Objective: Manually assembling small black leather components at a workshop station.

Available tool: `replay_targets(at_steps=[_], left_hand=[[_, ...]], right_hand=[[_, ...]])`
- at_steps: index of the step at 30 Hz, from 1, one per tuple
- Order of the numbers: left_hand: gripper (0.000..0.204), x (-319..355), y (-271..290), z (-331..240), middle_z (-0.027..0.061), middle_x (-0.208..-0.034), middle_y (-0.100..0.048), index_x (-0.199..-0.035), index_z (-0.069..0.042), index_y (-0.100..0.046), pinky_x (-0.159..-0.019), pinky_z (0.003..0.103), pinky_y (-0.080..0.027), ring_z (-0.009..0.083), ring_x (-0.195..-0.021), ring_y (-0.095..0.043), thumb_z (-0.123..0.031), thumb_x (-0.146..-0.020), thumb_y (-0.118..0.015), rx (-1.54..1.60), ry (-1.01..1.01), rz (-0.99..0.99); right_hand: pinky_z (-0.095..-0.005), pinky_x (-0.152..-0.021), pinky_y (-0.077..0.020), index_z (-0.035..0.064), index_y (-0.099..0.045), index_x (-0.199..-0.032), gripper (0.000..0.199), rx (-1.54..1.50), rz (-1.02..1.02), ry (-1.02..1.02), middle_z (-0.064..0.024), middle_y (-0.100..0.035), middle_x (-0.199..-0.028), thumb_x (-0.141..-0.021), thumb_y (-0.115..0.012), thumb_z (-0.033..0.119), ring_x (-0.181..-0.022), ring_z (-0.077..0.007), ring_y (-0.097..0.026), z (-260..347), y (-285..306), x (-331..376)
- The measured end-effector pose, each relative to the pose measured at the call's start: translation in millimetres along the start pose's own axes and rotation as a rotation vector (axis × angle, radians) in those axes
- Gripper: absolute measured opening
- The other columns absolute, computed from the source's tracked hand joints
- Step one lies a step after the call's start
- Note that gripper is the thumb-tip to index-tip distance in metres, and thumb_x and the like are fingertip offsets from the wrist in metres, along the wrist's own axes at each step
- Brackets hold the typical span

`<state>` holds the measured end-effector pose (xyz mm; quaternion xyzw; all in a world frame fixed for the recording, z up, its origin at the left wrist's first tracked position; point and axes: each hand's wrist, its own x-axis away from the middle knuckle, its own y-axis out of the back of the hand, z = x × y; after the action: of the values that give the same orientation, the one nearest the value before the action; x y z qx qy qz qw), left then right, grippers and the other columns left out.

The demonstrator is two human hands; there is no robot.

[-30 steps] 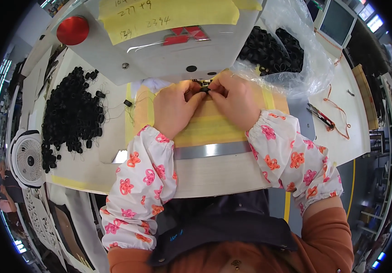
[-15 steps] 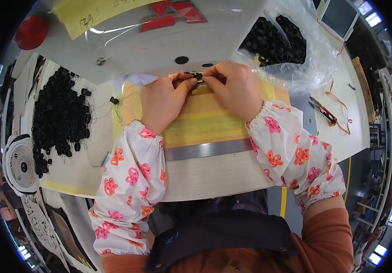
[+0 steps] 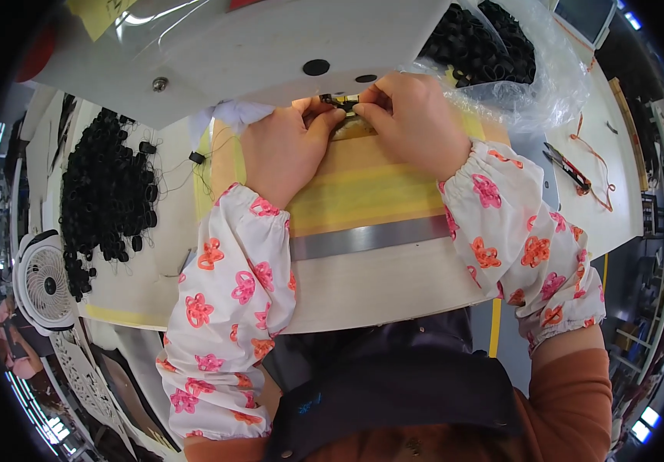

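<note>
The near edge of the surface [image 3: 386,286] curves between the person's forearms, with a pale strip of open room between it and a metal strip [image 3: 370,237]. Beyond that, a yellow-taped panel [image 3: 382,189] runs back under the white machine [image 3: 247,65], whose overhanging body limits height above the hands. More room lies toward the right edge, where snips [image 3: 568,169] rest beside an orange cord [image 3: 600,173].

At the far right corner, a clear plastic bag [image 3: 551,96] holds a heap of black loops [image 3: 482,50]. A loose pile of similar pieces [image 3: 108,189] spreads along the left edge; one black loop [image 3: 197,157] sits apart, among thin threads, near the panel's left edge.

A small black piece [image 3: 349,106] is at the machine's working point, beyond the panel's middle. The left hand [image 3: 286,154] and right hand [image 3: 420,127] have their fingers pinched nearly together on its two ends, partly hiding it.
</note>
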<state>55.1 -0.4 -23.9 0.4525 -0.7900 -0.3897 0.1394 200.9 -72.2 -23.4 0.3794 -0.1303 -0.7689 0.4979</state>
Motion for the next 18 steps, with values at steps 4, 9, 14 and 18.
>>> replay_targets(at_steps=[4, 9, 14, 18], left_hand=[[0.025, 1, -1, 8, 0.0044, -0.059, -0.06, -0.082, -0.008, -0.065, -0.049, 0.028, -0.041, 0.017, -0.051, -0.056, -0.031, -0.076, -0.056, 0.025, -0.049, -0.043], [0.025, 2, 0, 11, 0.0027, -0.061, -0.061, -0.081, -0.006, -0.064, -0.049, 0.024, -0.041, 0.0123, -0.052, -0.056, -0.03, -0.075, -0.058, 0.091, -0.04, -0.05], [0.025, 2, 0, 10, 0.0024, -0.062, -0.061, -0.081, -0.007, -0.064, -0.051, 0.023, -0.042, 0.0115, -0.054, -0.057, -0.03, -0.075, -0.059, 0.094, 0.008, -0.017], [0.028, 2, 2, 9, 0.0028, -0.064, -0.062, -0.084, -0.008, -0.065, -0.053, 0.025, -0.043, 0.0143, -0.056, -0.058, -0.034, -0.074, -0.059, 0.115, 0.012, -0.032]], right_hand=[[-0.0381, -0.053, -0.0429, -0.0005, -0.051, -0.067, 0.01, 0.033, 0.012, -0.01, -0.0162, -0.055, -0.06, -0.067, -0.059, 0.005, -0.058, -0.0336, -0.054, 3, 0, -1], [-0.0375, -0.052, -0.0428, -0.0002, -0.051, -0.066, 0.011, 0.034, 0.004, 0.001, -0.0153, -0.054, -0.059, -0.068, -0.059, 0.006, -0.057, -0.0322, -0.054, 2, -4, -2], [-0.0374, -0.053, -0.0437, 0.0002, -0.051, -0.066, 0.012, -0.01, 0.07, -0.057, -0.0152, -0.056, -0.061, -0.068, -0.06, 0.008, -0.059, -0.0313, -0.055, -4, -3, -1], [-0.029, -0.051, -0.0448, -0.0027, -0.057, -0.072, 0.014, 0.089, 0.042, -0.012, -0.0114, -0.059, -0.061, -0.07, -0.064, 0.009, -0.053, -0.0198, -0.058, -4, -5, -4]])
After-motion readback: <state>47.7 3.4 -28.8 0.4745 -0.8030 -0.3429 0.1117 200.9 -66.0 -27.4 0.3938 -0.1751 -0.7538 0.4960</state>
